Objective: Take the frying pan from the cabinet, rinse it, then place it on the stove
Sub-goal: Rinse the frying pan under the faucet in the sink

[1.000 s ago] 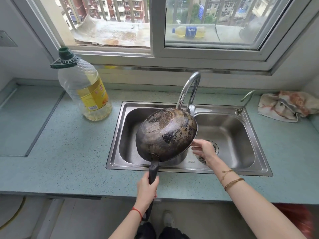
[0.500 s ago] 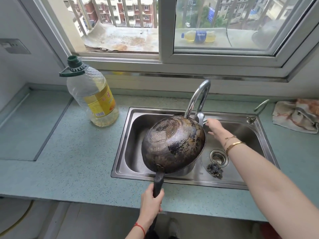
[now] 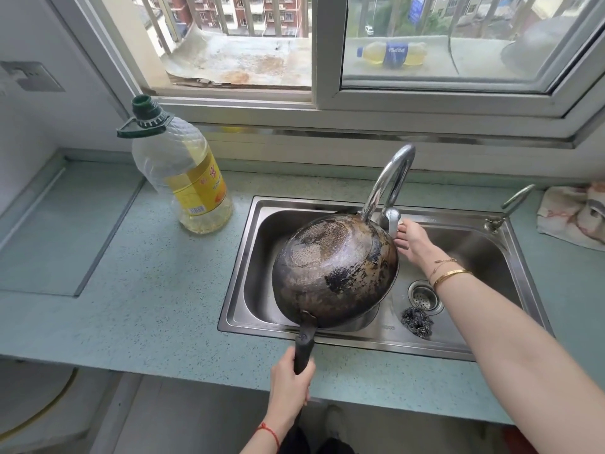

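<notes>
1. My left hand [image 3: 289,380] is clamped round the black handle of the frying pan [image 3: 334,270]. That single grip carries the whole pan.
2. The pan hangs tilted over the left basin of the sink [image 3: 425,347], with its scorched underside turned up toward me and the bowl facing down and away. I judge the tilt is there so that water sheds into the basin, not onto the countertop [image 3: 147,290].
3. My right hand [image 3: 414,242] stretches across the right basin with its fingertips at the tap lever [image 3: 389,219]. The pan's rim hides whether they curl round it, so I cannot tell. The two hands are well apart.
4. The faucet [image 3: 391,178] arches behind the pan's far rim and its outlet is hidden, so I see no stream.
5. I take this to be the rinse step — the move to the stove is yet to come, and I can pick out no stove here.
6. A steel scourer [image 3: 416,321] lies just beside the drain in the right basin, and an oil bottle [image 3: 183,178] stands on the counter left of the sink.
</notes>
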A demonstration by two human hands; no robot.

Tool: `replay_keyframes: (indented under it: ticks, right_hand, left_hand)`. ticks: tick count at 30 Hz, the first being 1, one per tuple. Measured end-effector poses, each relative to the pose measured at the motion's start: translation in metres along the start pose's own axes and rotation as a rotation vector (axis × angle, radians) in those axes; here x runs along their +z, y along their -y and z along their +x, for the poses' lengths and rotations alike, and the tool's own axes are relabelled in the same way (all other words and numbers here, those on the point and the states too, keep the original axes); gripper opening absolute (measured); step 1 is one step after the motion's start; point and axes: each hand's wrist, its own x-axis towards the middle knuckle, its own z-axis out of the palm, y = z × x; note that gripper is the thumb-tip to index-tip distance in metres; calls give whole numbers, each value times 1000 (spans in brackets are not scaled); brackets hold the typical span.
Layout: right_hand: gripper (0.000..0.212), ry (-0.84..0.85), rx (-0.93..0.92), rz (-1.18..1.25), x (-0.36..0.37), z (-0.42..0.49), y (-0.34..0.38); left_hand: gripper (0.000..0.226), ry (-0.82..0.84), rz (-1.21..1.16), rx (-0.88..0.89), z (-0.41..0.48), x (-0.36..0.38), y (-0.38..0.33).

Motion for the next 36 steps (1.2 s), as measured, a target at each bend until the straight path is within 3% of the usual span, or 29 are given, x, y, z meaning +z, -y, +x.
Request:
replay_keyframes:
  ticks: [16, 26, 36]
  right_hand:
    - [53, 26, -58, 163, -2, -3, -12]
    - [58, 16, -41, 338, -3, -5, -11]
    - [61, 39, -44, 346, -7, -5, -8]
  left_hand:
    - [25, -20, 22, 17, -1, -2, -8]
    - [17, -7, 41, 9, 2, -3, -3]
    - [17, -20, 61, 23, 0, 1, -2]
